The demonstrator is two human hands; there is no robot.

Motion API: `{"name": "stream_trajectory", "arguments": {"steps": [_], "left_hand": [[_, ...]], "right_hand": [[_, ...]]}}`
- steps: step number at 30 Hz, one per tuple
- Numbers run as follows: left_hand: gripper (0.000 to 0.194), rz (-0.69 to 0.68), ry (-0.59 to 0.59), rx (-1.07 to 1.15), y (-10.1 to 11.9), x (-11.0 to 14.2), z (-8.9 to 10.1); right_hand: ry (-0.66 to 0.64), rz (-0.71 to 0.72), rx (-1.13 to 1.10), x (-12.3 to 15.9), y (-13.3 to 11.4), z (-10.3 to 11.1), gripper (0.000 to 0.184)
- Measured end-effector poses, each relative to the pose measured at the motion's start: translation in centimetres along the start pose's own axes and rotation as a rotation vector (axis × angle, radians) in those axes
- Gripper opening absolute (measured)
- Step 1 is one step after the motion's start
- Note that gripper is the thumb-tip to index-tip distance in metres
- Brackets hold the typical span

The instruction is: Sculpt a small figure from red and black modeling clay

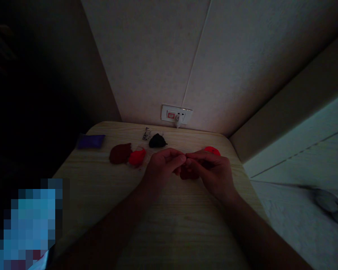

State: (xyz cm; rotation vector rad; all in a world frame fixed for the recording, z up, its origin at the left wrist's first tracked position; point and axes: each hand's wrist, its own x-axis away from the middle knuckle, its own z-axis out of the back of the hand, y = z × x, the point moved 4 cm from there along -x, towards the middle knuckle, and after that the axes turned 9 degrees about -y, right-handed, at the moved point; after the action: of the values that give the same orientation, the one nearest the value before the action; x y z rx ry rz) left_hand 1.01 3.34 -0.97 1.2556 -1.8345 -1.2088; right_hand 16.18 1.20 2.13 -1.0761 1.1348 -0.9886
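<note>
My left hand [166, 161] and my right hand [215, 170] meet fingertip to fingertip above the wooden table. Both are closed in a pinch, and whatever sits between the fingers is too small and dark to make out. Just beneath them a dark red piece [189, 174] shows, partly covered by the fingers. Behind my right hand lies a bright red piece [213, 150], also partly hidden. To the left of my left hand are a bright red clay-like lump [137, 156] on clear wrapping, a brownish-red lump [119, 154] touching it, and a black lump [157, 141].
The light-wood table [169, 225] stands against a wall with a socket [176, 114] and a plug in it. A purple packet [91, 141] lies at its back left. A small printed wrapper [146, 134] is beside the black lump. A blurred screen-like glow [30, 225] fills the lower left.
</note>
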Motion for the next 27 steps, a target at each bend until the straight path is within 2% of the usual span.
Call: {"name": "stream_trajectory", "arguments": {"steps": [4, 9, 27], "left_hand": [[0.018, -0.027, 0.012, -0.049, 0.46, 0.11, -0.19], [0.016, -0.045, 0.056, -0.085, 0.73, 0.15, -0.15], [0.017, -0.034, 0.057, -0.071, 0.53, 0.12, 0.01]], "right_hand": [[-0.034, 0.021, 0.011, 0.12, -0.01, -0.17, 0.015], [0.001, -0.027, -0.003, 0.27, 0.17, -0.1, 0.018], [0.034, -0.005, 0.096, 0.44, 0.14, 0.06, 0.013]]}}
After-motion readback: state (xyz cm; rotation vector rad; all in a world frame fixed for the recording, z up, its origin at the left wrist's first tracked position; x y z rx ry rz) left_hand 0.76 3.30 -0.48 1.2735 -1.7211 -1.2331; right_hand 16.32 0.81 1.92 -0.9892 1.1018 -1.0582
